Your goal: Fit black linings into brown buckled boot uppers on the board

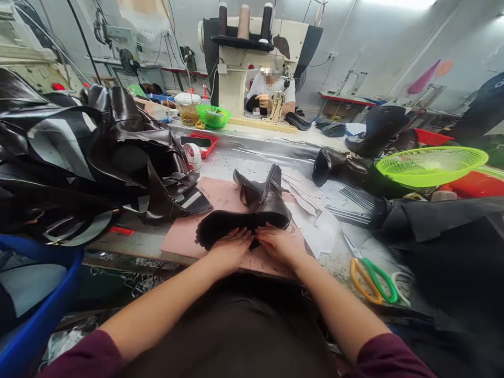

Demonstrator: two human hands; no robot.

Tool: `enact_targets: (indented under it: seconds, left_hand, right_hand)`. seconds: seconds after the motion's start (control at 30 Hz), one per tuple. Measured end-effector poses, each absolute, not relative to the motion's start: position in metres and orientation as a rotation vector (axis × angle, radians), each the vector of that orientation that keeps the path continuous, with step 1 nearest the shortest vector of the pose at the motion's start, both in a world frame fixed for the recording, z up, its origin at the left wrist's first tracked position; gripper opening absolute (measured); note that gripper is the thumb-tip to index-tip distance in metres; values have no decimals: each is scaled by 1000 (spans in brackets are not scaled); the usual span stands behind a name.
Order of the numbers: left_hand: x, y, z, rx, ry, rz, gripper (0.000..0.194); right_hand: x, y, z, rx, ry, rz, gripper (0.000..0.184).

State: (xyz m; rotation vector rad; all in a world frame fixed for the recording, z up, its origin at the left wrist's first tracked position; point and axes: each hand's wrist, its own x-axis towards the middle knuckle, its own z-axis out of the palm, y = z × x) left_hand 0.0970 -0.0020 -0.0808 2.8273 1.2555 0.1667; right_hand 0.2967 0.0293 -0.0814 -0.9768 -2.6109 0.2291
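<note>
A dark leather boot upper (260,202) lies on a pink mat (214,197) in the middle of the worktable. Its near flap spreads flat toward me. My left hand (231,247) rests palm down on that flap, fingers stretched out and close together. My right hand (280,244) lies flat beside it, fingertips pressing the leather's edge. The two hands almost touch at the fingertips. Neither hand grips anything.
A heap of dark leather pieces (90,157) fills the left. Scissors with green and yellow handles (372,275) lie at the right near white paper patterns (311,210). A green mesh basket (431,165), a blue bin (43,310), and a person at a sewing machine (270,86) opposite.
</note>
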Motion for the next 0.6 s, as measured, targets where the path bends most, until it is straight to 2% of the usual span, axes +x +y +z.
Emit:
enact_targets:
  seconds: [0.1, 0.17, 0.3, 0.43, 0.47, 0.6]
  left_hand:
    - [90, -11, -79, 2842, 1166, 177, 78]
    - [82, -19, -77, 2860, 1102, 156, 87]
    - [65, -38, -64, 2876, 1075, 135, 71]
    - [70, -37, -42, 2898, 1104, 75, 25]
    - [76, -30, -38, 2931, 1098, 67, 21]
    - [109, 20, -37, 3106, 1043, 141, 31]
  right_hand:
    - [303, 20, -78, -927, -2742, 179, 38]
    - [307, 13, -75, -911, -2800, 148, 42]
    - [309, -1, -56, -898, -2828, 135, 33]
    - [298, 0, -36, -1057, -2787, 157, 23]
    - [292, 6, -34, -1140, -2726, 150, 25]
    - [260, 52, -45, -1506, -2473, 139, 35]
